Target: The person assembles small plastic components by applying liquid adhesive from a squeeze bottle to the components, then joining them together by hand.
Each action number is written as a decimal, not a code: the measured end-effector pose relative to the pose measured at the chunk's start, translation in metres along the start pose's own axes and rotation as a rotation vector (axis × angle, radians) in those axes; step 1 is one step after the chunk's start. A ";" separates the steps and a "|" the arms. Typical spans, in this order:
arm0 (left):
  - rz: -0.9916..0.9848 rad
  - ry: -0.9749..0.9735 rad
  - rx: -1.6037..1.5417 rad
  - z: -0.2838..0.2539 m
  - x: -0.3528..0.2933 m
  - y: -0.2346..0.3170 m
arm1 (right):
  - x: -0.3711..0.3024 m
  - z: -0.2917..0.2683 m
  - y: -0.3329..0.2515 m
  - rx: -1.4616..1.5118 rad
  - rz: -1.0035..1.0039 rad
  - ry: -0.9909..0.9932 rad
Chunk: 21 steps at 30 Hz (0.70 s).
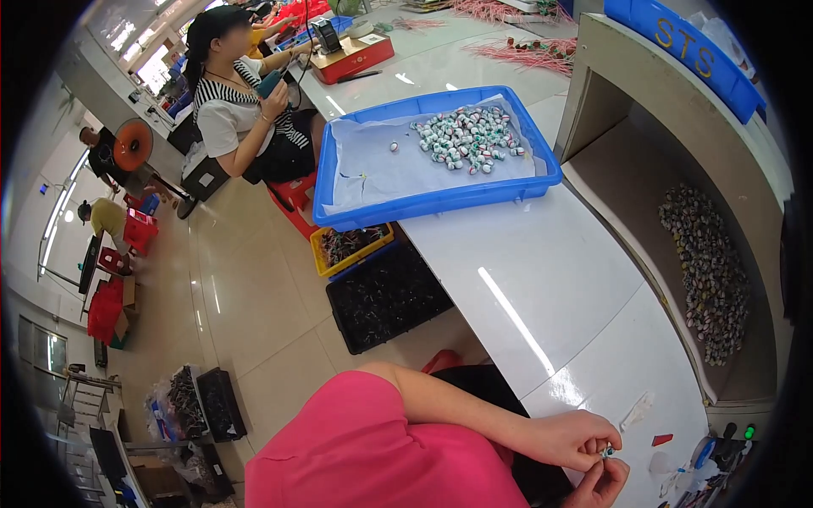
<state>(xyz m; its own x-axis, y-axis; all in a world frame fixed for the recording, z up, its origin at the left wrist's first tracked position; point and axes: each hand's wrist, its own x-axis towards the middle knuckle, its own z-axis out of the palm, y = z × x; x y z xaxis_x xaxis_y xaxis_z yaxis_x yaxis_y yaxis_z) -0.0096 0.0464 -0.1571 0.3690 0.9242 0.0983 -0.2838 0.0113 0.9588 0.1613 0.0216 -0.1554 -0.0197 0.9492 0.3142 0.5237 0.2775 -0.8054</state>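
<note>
Over the near right part of the white table, my left hand (pixel 574 439) pinches a small white-and-green part (pixel 607 453) between thumb and forefinger. My right hand (pixel 603 484), partly cut off by the lower edge, is closed with its fingertips against the same part. The part is too small to tell more. Beside the hands on the table lie a white scrap (pixel 637 411) and a small red piece (pixel 662 440). Farther off, a blue tray (pixel 364 218) lined with white sheet holds a heap of small round white-and-green parts (pixel 470 137).
A beige machine housing (pixel 584 110) stands at the right, with many small parts (pixel 705 271) on its inner surface. A yellow bin (pixel 356 251) and a black tray (pixel 385 296) are beside the table. A seated co-worker (pixel 246 110) holds a dark tool; a fan (pixel 133 144) stands behind.
</note>
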 end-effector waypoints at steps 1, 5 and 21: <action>-0.002 0.003 0.012 -0.001 -0.001 0.000 | -0.002 0.000 0.001 0.019 0.068 -0.010; 0.002 0.001 0.007 -0.001 0.000 -0.001 | 0.000 0.001 -0.002 0.040 0.051 -0.008; 0.031 -0.008 0.045 -0.007 -0.003 0.001 | -0.001 0.005 -0.003 0.010 0.051 -0.006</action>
<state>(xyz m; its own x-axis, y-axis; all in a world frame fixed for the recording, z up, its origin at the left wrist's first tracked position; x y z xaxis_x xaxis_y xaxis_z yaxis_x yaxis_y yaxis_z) -0.0173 0.0463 -0.1582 0.3676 0.9208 0.1304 -0.2553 -0.0350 0.9662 0.1553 0.0211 -0.1563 0.0012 0.9629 0.2698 0.5160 0.2305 -0.8250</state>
